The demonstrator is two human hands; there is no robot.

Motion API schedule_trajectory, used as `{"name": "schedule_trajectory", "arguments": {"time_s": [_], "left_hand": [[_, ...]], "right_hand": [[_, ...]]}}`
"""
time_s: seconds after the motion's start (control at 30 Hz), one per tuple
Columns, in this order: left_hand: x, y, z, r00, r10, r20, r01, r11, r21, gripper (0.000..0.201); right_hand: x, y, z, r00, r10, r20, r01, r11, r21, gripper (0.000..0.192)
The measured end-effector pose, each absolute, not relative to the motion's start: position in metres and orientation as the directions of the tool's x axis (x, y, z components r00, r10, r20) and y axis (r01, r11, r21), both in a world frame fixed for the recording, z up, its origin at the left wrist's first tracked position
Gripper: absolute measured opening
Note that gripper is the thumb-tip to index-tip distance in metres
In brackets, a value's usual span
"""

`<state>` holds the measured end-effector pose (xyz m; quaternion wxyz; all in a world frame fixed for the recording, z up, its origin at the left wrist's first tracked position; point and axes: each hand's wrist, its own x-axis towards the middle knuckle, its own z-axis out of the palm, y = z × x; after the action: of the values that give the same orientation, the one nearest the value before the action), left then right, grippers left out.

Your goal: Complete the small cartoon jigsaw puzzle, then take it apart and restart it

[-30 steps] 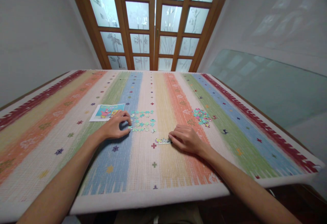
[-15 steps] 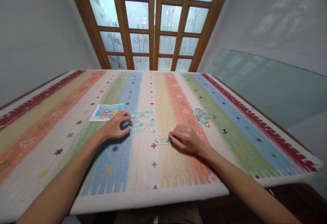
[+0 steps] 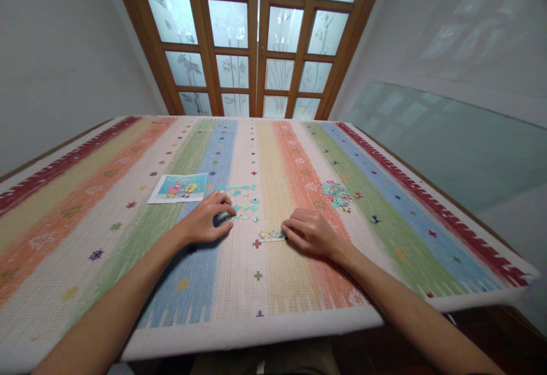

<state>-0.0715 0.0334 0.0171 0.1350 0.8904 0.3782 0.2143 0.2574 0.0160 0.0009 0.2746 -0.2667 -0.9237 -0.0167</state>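
My left hand is over the left end of rows of loose teal jigsaw pieces. Its fingers are curved, with a gap between thumb and fingertips where pieces show; whether it touches one I cannot tell. My right hand rests on the cloth, fingers closed at the right end of a short joined strip of jigsaw pieces. Its fingertips cover that end of the strip. Left of the rows lies a picture card with a pink starfish and a yellow cartoon character.
A heap of mixed jigsaw pieces lies to the right, beyond my right hand. Everything sits on a striped tablecloth over a wide table. Wooden doors with frosted panes stand behind, and a glass panel leans at the right.
My left hand has shifted right from beside the picture card to over the left ends of the piece rows, uncovering the card. My right hand and the strip stay in place.
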Motion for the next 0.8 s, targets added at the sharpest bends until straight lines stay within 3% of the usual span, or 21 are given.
{"name": "schedule_trajectory", "arguments": {"time_s": [0.8], "left_hand": [[-0.083, 0.039, 0.022, 0.630, 0.733, 0.255, 0.640, -0.676, 0.365, 0.015]], "right_hand": [[0.257, 0.016, 0.002, -0.705, 0.481, 0.521, 0.501, 0.858, -0.114, 0.032]]}}
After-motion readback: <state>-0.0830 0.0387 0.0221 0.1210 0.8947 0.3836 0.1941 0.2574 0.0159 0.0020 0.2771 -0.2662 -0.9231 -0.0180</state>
